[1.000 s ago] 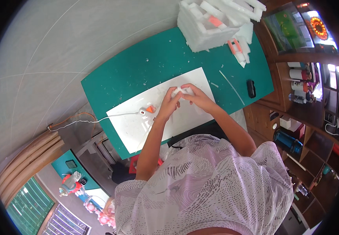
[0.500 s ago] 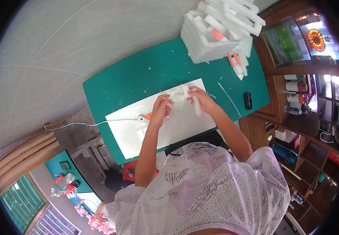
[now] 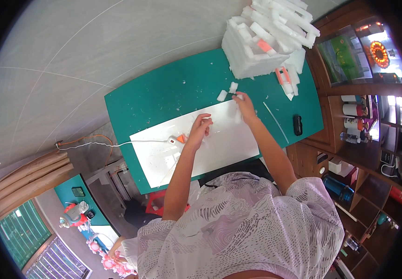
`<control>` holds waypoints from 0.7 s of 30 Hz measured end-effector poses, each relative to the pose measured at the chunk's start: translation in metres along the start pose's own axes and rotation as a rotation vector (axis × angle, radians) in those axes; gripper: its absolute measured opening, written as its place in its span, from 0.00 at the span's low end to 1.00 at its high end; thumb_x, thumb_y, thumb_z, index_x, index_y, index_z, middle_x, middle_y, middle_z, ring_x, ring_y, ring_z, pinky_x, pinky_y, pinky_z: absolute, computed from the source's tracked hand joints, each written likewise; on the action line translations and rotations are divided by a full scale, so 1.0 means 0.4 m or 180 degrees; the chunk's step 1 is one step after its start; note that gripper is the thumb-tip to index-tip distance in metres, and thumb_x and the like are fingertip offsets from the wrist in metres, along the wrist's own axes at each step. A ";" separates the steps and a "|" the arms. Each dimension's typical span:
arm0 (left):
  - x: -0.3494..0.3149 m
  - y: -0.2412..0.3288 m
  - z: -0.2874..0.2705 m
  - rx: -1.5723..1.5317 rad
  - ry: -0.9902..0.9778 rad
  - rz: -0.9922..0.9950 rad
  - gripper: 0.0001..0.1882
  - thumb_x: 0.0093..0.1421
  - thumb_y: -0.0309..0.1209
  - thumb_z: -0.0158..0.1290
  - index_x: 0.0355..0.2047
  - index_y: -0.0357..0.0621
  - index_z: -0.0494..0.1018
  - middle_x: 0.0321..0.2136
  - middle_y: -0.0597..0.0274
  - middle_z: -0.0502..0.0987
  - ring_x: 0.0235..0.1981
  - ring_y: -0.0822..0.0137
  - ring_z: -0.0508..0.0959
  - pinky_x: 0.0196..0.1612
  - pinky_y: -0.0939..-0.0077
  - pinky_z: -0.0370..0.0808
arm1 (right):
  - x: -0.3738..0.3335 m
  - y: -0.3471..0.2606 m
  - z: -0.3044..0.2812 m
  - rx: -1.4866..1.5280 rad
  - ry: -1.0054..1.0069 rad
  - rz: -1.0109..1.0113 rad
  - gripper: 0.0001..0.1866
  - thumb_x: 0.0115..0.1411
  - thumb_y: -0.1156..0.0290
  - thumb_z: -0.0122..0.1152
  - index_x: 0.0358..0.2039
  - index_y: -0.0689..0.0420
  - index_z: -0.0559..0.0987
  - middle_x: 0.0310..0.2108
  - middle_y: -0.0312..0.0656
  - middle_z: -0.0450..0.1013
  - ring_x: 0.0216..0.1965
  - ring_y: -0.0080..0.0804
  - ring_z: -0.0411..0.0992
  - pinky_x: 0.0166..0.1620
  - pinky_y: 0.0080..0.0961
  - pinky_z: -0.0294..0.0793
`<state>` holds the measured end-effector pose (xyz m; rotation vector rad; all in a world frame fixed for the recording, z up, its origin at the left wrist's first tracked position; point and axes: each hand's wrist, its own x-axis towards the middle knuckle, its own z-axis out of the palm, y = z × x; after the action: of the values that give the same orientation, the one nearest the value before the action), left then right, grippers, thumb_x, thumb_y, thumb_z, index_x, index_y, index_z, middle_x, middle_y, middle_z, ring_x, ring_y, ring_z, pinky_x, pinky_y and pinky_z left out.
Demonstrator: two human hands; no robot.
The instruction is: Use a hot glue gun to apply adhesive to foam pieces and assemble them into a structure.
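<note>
My right hand is at the far edge of the white board, its fingers closed on a white foam piece. A paler strip of foam seems to hang below those fingers, blurred against the board. Beyond them, two small white foam blocks lie on the green table. My left hand hovers over the middle of the board with fingers loosely bent and apart, and I see nothing in it. Close by its wrist are a white switch block on a cord and an orange piece.
A white foam box heaped with foam strips stands at the table's far right, with pink-and-white pieces beside it. A thin white rod and a black case lie right. Wooden shelves border the right; another person's hand shows lower left.
My right hand has moved away from me and to the right, apart from my left. Small foam blocks now lie on the green table past the board. The whole view has shifted slightly.
</note>
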<state>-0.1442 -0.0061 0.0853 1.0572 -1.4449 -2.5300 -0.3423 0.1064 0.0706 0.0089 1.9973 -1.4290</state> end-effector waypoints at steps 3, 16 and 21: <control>0.007 -0.021 0.048 -0.0019 -0.0065 0.0040 0.19 0.62 0.34 0.50 0.54 0.48 0.65 0.34 0.65 0.70 0.27 0.76 0.67 0.29 0.80 0.64 | -0.111 -0.005 0.050 -0.0030 -0.0485 -0.0141 0.22 0.58 0.63 0.58 0.52 0.56 0.72 0.41 0.43 0.69 0.43 0.30 0.67 0.48 0.25 0.65; 0.076 -0.005 -0.019 -0.0216 0.0438 0.0388 0.15 0.57 0.28 0.47 0.46 0.49 0.67 0.32 0.62 0.69 0.29 0.72 0.70 0.29 0.80 0.69 | -0.232 -0.042 0.072 0.0465 -0.1665 0.0197 0.30 0.63 0.57 0.51 0.64 0.49 0.60 0.58 0.42 0.64 0.59 0.33 0.62 0.58 0.32 0.61; 0.140 0.072 -0.167 -0.0638 0.0763 0.0505 0.11 0.61 0.28 0.42 0.44 0.47 0.66 0.32 0.55 0.71 0.27 0.57 0.79 0.32 0.63 0.80 | -0.238 0.004 -0.030 -0.0192 -0.2030 0.0399 0.22 0.63 0.61 0.51 0.57 0.52 0.69 0.48 0.38 0.72 0.48 0.29 0.70 0.51 0.27 0.68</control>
<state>-0.1569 -0.0920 0.0554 1.1170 -1.1391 -2.2891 -0.2743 0.1518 0.1209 -0.3052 1.4795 -1.1089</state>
